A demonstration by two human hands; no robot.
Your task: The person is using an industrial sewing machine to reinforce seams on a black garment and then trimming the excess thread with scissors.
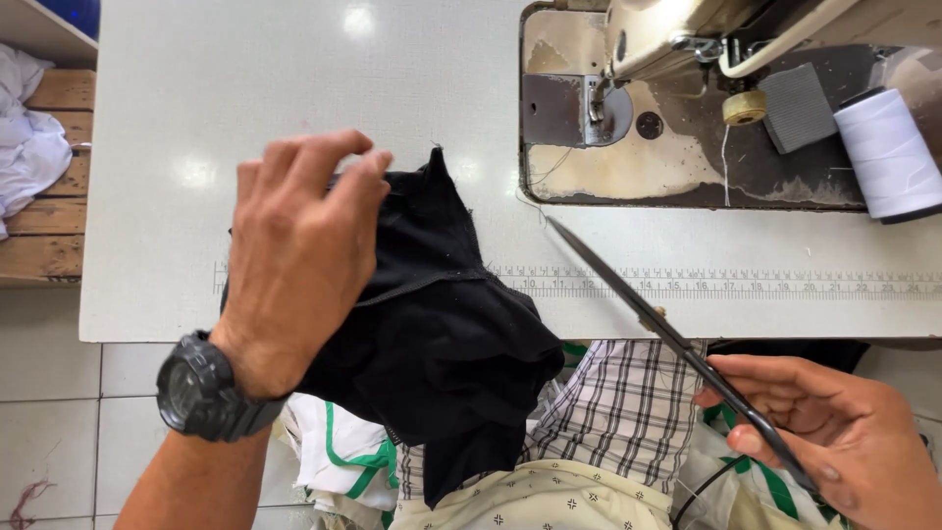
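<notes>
- Black fabric (432, 324) is pinched by the left hand (294, 265), centre frame.
- Scissors (677, 344) are gripped closed by the right hand (834, 432), lower right; blades seemingly together.
- Fingers could be nicked if the point strays leftward.

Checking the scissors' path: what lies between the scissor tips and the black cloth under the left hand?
In the head view, only bare white table and its printed ruler strip separate the scissors from the black cloth.
</notes>
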